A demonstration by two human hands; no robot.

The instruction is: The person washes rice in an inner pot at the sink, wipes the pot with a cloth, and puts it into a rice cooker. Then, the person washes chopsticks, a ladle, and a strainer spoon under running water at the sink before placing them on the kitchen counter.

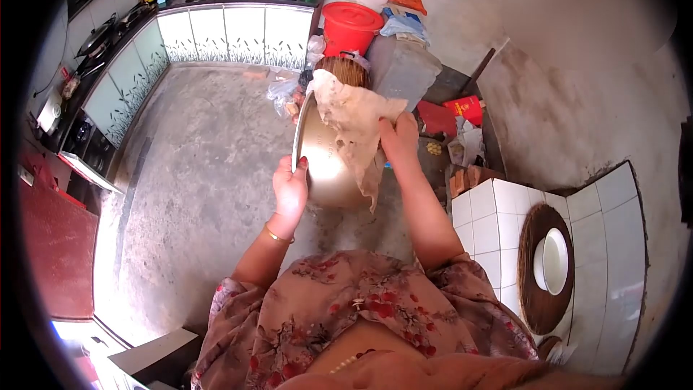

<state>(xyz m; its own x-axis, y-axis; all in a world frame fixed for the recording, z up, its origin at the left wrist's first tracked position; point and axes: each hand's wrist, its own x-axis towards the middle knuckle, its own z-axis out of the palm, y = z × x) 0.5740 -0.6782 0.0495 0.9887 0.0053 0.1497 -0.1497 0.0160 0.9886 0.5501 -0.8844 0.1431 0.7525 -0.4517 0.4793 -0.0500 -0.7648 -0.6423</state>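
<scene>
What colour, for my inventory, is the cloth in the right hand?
The cloth is pale beige (head view).

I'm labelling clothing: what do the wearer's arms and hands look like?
The left hand is ungloved, with a gold-coloured bracelet at the wrist; the right hand is bare, no bracelet showing. Loose short sleeves are dusty pink with red and dark floral print.
</scene>
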